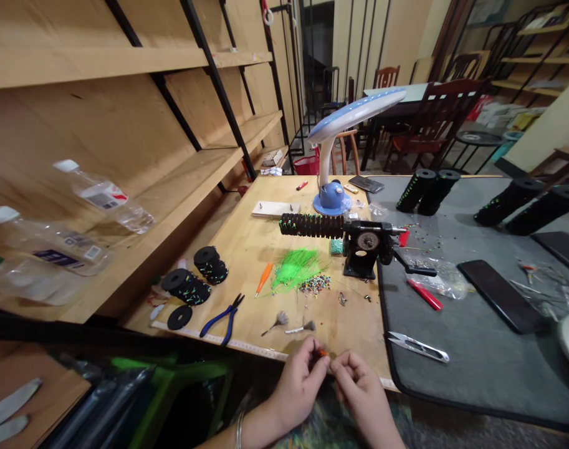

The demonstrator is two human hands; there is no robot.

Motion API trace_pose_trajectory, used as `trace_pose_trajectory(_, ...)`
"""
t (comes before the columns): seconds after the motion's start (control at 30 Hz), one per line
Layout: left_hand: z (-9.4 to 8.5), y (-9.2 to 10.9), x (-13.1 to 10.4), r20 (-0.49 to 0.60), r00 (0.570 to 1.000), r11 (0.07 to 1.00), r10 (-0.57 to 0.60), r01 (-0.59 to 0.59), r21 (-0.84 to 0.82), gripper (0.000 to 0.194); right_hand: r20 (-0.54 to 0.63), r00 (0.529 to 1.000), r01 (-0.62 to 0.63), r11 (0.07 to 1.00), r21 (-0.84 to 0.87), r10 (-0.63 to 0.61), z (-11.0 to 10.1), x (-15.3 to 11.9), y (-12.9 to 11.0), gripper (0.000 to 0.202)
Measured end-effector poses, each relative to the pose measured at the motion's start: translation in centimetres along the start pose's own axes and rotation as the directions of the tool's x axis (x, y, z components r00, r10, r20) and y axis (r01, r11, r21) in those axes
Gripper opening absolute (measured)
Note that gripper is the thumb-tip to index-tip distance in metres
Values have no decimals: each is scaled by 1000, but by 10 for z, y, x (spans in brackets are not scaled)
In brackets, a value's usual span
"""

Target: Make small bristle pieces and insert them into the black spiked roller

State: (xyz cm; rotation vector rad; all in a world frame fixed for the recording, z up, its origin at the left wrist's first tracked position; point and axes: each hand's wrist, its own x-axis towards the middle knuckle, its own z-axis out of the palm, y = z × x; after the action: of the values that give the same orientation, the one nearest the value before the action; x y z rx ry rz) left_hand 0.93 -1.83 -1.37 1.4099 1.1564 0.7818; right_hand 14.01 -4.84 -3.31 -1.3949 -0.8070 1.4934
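the left hand [299, 379] was found closed in a narrow pinch on a small orange item [322, 353], partly hidden by the fingers, at the near edge of the wooden table [247, 262]. the right hand [358, 385] was just beside it, thumb and fingertips drawn narrowly together; whether anything fine lay between them could not be told. a bangle [239, 430] was noted on the left wrist.

two feathery tufts [281, 320] lay on the wood just beyond the hands, with blue-handled pliers [224, 318] to their left. further back, a pile of bright green strands [297, 269] was recorded between an orange pointed tool [264, 279] and a scatter of multicoloured beads [316, 284]. behind these stood a black cranked device [363, 246] bearing a ribbed black roll [311, 225], and behind that a blue and white lamp [331, 198].

black discs [186, 285], some stacked, occupied the table's left side. on the grey mat [434, 368], silver snips [419, 347] lay to the right of the hands, with a red tool [424, 294] and a dark flat slab [499, 294] beyond them. plastic bottles [104, 196] rested on the shelf at left.
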Motion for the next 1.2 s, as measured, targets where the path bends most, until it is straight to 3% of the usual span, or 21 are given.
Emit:
trace_pose_trajectory(0.3, -5, 2, -1, 58, 996, 979, 66, -76, 188, 12, -10, 999, 53, 998, -13, -53, -4, 3, -10, 55)
trace_pose_trajectory(0.5, -5, 4, -1, 65, 995, 980, 71, -81, 179, 14, 25, 998, 58, 998, 21, -59, -3, 3, -9, 55)
trace_pose_trajectory(0.8, -4, 9, 0, 84, 996, 993, -15, 5, 119, 11, -47, 999, 25, 994, 111, -20, -5, 3, -18, 55)
trace_pose_trajectory(1.0, -3, 10, 0, 85, 995, 999, -46, 46, -4, 9, -51, 998, 47, 994, 97, -42, -5, -2, -18, 54)
trace_pose_trajectory(1.2, -1, 15, 2, 50, 998, 999, -35, 35, -6, 7, -34, 996, 85, 995, 57, -83, -3, -2, -11, 52)
